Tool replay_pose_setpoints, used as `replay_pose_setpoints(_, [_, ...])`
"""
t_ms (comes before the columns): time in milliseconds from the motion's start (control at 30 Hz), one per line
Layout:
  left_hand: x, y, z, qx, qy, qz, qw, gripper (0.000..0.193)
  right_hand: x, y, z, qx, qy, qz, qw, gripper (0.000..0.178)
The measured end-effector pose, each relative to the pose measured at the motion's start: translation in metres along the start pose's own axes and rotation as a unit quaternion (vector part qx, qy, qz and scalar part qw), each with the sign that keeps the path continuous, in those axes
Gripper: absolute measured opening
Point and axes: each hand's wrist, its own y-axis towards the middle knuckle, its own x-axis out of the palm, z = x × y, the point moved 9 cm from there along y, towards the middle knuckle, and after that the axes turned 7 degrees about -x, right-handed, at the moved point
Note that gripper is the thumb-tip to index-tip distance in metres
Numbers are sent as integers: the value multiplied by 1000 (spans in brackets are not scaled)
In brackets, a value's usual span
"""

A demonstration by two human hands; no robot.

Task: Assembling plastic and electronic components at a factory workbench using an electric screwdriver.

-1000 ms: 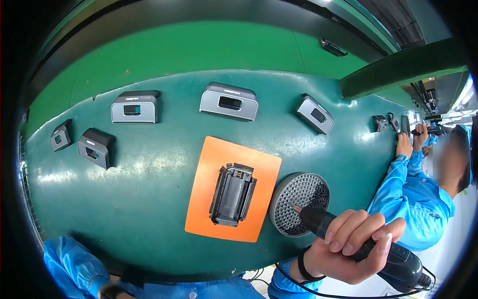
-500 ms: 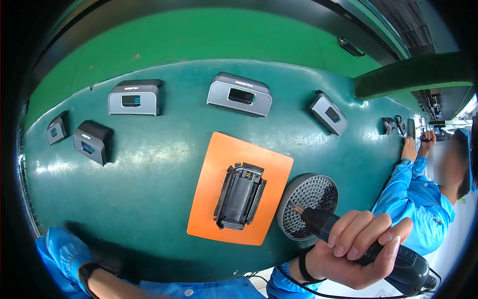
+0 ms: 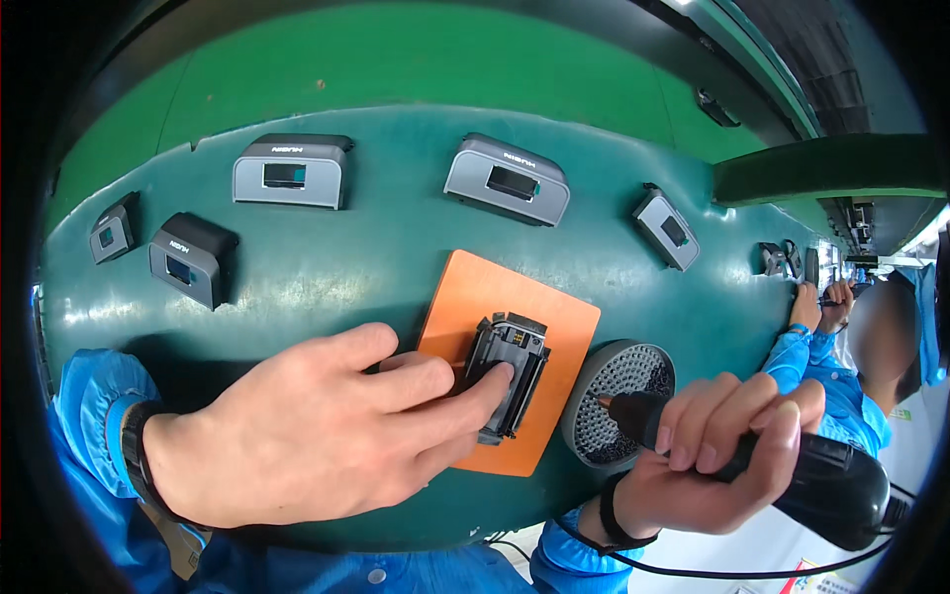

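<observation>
Fingers [image 3: 460,406] of the left hand [image 3: 307,436] bend over the black housing [image 3: 524,376], one fingertip lying on its open face; the undersides are hidden, so I cannot tell whether they grip it. This housing lies on the orange mat [image 3: 566,322], around its middle. Its long axis runs away from the person, the far end leaning slightly right, much in line with the mat's own long sides. Small gold contacts [image 3: 518,339] sit near that far end, pointing away from the person.

Just right of the mat stands a round grey tray [image 3: 623,368] with a perforated plate and small black screws [image 3: 609,450]. Nearer the person and right of the mat, the right hand [image 3: 708,470] is closed around a black corded screwdriver [image 3: 831,480], its coppery tip over the tray.

Beyond the mat and off to its left are five grey covers [image 3: 290,178], each with a rectangular window. Far right of the mat, a co-worker in blue [image 3: 841,401] holds both hands raised near the table.
</observation>
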Motion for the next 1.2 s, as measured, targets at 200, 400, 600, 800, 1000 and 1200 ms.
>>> replay_pose_setpoints(200, [12, -3, -10, 11, -26, 21, 999, 57, -16, 2, -7, 13, -26, 72, 997, 21])
replay_pose_setpoints(400, [7, 2, -6, 16, -32, 30, 999, 31, -14, -3, -41, -34, 10, 4, 999, 16])
replay_pose_setpoints(600, [8, 5, -12, 58, -7, 5, 998, 40, 36, -18, -33, 22, 73, -17, 997, 15])
replay_pose_setpoints(800, [15, 5, -17, 40, -50, -33, 997, 33, 61, -25, -14, 81, 141, -106, 981, 18])
replay_pose_setpoints(1000, [15, 6, -16, 56, -52, -16, 997, 9, 54, -27, -6, 28, 109, -37, 993, 16])
replay_pose_setpoints(1200, [10, 7, -18, 41, -80, 20, 996, 12, 56, -26, 1, 51, 130, -43, 989, 15])
